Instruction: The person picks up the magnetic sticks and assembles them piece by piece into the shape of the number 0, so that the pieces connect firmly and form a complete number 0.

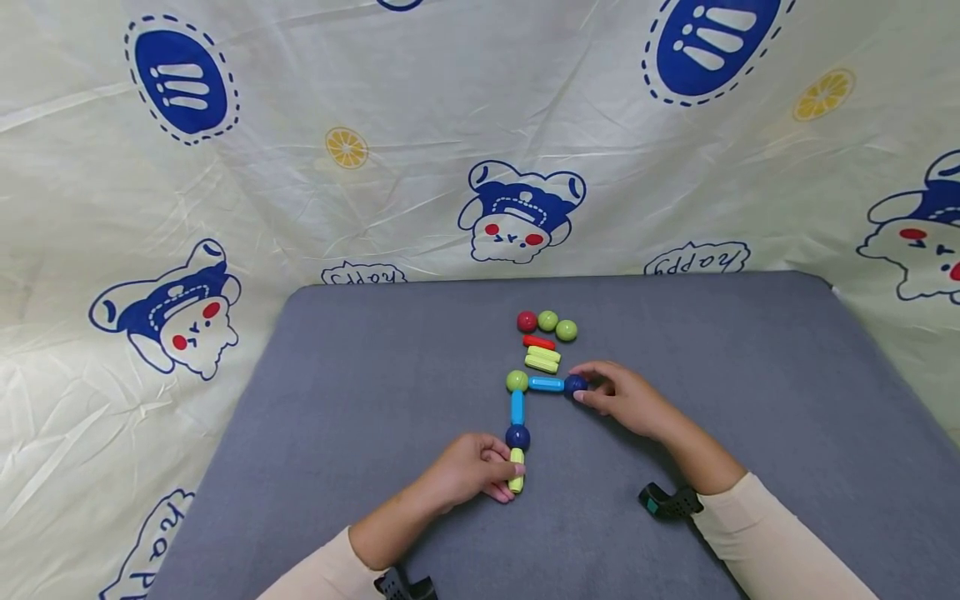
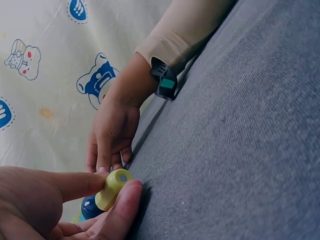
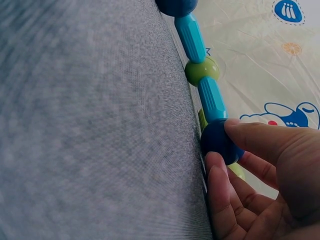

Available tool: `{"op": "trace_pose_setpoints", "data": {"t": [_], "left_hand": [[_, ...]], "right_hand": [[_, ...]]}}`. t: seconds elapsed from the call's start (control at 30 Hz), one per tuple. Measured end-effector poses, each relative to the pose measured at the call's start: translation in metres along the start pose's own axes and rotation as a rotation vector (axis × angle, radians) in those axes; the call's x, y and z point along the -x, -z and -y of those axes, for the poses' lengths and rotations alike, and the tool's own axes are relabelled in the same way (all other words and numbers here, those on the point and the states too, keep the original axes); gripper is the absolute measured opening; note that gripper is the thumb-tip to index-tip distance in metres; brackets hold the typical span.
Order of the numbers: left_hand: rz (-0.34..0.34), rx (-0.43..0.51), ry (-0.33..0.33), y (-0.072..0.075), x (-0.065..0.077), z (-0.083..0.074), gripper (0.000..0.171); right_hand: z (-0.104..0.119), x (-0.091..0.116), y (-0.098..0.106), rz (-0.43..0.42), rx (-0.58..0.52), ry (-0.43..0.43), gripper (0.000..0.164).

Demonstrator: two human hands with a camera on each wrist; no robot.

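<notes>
An L-shaped chain of toy balls and rods lies on the grey table. Its corner is a green ball (image 1: 517,381); one blue rod (image 1: 546,384) runs right to a dark blue ball (image 1: 575,385), another blue rod (image 1: 517,408) runs toward the near side to a second dark blue ball (image 1: 517,437). My left hand (image 1: 476,468) pinches a yellow-green rod (image 2: 112,189) between thumb and finger, its end against that nearer ball. With thumb and fingertips my right hand (image 1: 622,398) holds the dark blue ball (image 3: 220,141) at the chain's right end.
Beyond the chain lie a red rod (image 1: 538,342) and two yellow-green rods (image 1: 542,359). Farther back sit a red ball (image 1: 527,322) and two green balls (image 1: 557,326). A printed sheet (image 1: 420,208) hangs behind the grey table (image 1: 360,375).
</notes>
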State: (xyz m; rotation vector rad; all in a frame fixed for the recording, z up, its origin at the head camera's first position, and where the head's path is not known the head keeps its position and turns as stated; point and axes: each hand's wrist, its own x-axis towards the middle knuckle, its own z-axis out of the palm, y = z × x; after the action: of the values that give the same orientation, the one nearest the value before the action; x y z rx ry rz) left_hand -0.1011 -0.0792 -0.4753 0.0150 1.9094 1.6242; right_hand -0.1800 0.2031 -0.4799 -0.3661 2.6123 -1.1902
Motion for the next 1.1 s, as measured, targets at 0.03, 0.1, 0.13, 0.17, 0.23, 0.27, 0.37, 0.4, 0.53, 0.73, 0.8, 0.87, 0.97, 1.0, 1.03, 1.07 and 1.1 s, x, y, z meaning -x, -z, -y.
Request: {"op": "trace_pose_setpoints", "data": {"t": [0.03,0.1,0.13,0.17,0.23,0.27,0.37,0.4,0.53,0.73,0.8,0.87,0.97,1.0,1.03,1.07,1.1], "left_hand": [[0.0,-0.002,0.001,0.0,0.0,0.0,0.02],[-0.003,-0.014,-0.001,-0.001,0.0,0.0,0.02],[-0.005,-0.026,-0.001,-0.001,0.001,0.0,0.021],[-0.007,-0.042,0.001,-0.001,0.001,0.0,0.022],[-0.011,-0.079,0.004,0.0,0.001,0.0,0.024],[-0.012,-0.098,0.003,0.0,0.002,0.0,0.025],[-0.011,-0.14,-0.007,0.002,0.002,0.0,0.027],[-0.016,-0.158,-0.019,0.003,0.001,0.0,0.027],[-0.09,-0.243,-0.12,0.007,-0.002,0.001,0.029],[-0.163,-0.373,-0.312,0.011,-0.007,0.003,0.043],[-0.149,-0.417,-0.353,0.012,-0.007,0.004,0.046],[-0.127,-0.439,-0.371,0.012,-0.008,0.005,0.045],[-0.11,-0.455,-0.382,0.013,-0.008,0.005,0.039],[-0.107,-0.456,-0.382,0.013,-0.008,0.006,0.037],[-0.108,-0.454,-0.38,0.013,-0.009,0.006,0.036],[-0.11,-0.449,-0.378,0.013,-0.009,0.006,0.034],[-0.114,-0.443,-0.372,0.013,-0.009,0.006,0.033]], "right_hand": [[0.0,0.0,0.0,-0.001,0.0,0.0,0.037],[-0.001,0.0,0.0,0.0,-0.002,0.003,0.037],[-0.001,0.001,0.0,0.002,-0.002,0.006,0.037],[-0.001,0.001,0.0,0.002,-0.004,0.004,0.037],[-0.002,0.001,0.001,0.001,-0.011,0.003,0.037],[-0.002,0.002,0.001,0.001,-0.013,0.004,0.037],[-0.002,0.002,0.001,0.001,-0.018,0.011,0.038],[-0.002,0.002,0.001,0.0,-0.022,0.011,0.037],[-0.001,0.002,0.001,0.001,-0.024,0.016,0.038],[0.0,0.003,0.002,-0.008,-0.021,0.025,0.039],[0.0,0.003,0.002,-0.01,-0.02,0.026,0.039],[-0.001,0.003,0.001,-0.013,-0.015,0.021,0.039],[0.0,0.002,0.001,-0.009,-0.011,0.017,0.039],[0.0,0.002,0.001,-0.009,-0.011,0.015,0.039],[0.0,0.002,0.001,-0.008,-0.01,0.015,0.039],[0.0,0.001,0.001,-0.008,-0.011,0.014,0.039],[0.0,0.001,0.001,-0.006,-0.013,0.015,0.04]]}}
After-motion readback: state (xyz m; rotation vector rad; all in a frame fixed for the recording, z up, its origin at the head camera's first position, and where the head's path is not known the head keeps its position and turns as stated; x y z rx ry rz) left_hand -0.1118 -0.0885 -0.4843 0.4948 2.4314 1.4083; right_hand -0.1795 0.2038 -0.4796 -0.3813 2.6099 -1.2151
